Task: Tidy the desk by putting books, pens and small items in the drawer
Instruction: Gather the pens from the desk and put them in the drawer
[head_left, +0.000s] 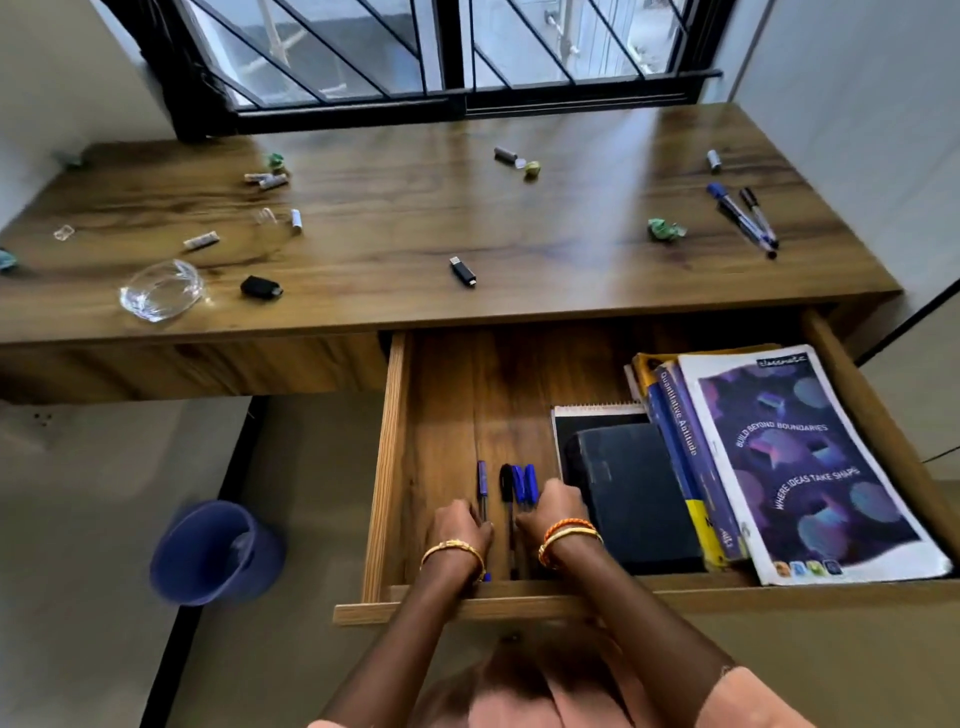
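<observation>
1. Both hands are reaching down into the open drawer (387, 467), wrists over its front edge
2. The left hand (457, 525) is resting with its fingers curled down over a thin blue pen (482, 486) lying on the drawer floor; I cannot tell whether it is truly gripping it
3. The right hand (553, 506) is curling its fingers over the lower ends of a black pen (506, 483) and two blue pens (523, 483) lying side by side, just beside the left hand
4. A stack of books (779, 457) and a dark case (631, 488) are filling the drawer's right side
5. On the desk (467, 218), two pens (748, 218) are lying at the far right, a black USB stick (462, 271) near the middle, a glass dish (162, 290) at the left, with crumpled green papers (665, 229) scattered about
6. A blue bin (215, 553) is sitting on the floor to the left
</observation>
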